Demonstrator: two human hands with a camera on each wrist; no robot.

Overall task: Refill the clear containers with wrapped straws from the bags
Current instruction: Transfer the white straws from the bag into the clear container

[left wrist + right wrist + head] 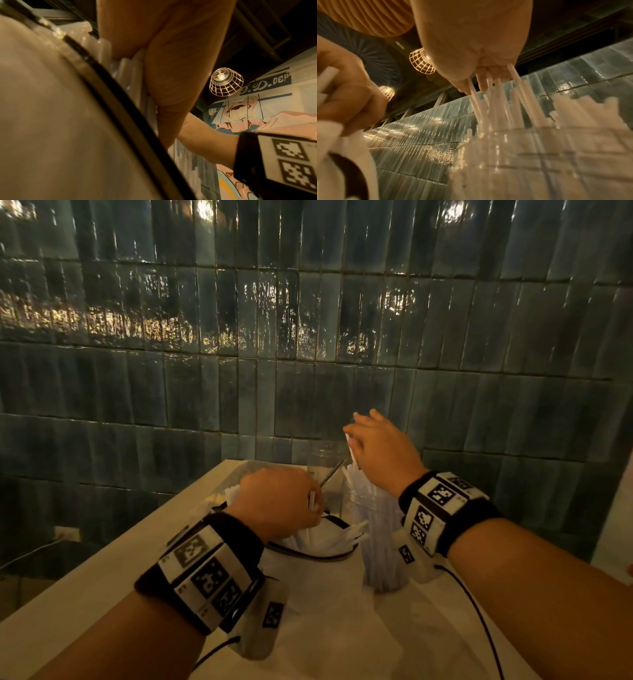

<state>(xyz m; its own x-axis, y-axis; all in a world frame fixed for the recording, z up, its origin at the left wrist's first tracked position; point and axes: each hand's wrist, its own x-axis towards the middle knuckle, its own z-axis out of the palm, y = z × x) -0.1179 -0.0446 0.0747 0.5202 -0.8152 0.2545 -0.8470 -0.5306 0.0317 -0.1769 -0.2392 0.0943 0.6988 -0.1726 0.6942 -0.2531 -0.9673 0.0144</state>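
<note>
A clear container point(380, 546) point(539, 162) full of white wrapped straws point(359, 484) point(498, 108) stands on the counter. My right hand point(380, 446) point(479, 81) hovers over it, fingers pinching the tops of a few straws that hang into the container. To its left lies an open bag with a black rim point(308, 553) point(102, 86), more straws point(329, 535) showing in its mouth. My left hand point(284, 501) point(347, 83) is curled round a small bunch of straws point(312, 501) point(137, 75) at the bag's mouth. A second clear container point(325, 460) stands behind.
The pale counter point(102, 577) ends at a dark tiled wall point(308, 337) just behind the containers. White bag material point(325, 628) covers the near counter. Wrist-camera cables point(479, 618) trail toward me. The counter's left edge drops to a dark floor.
</note>
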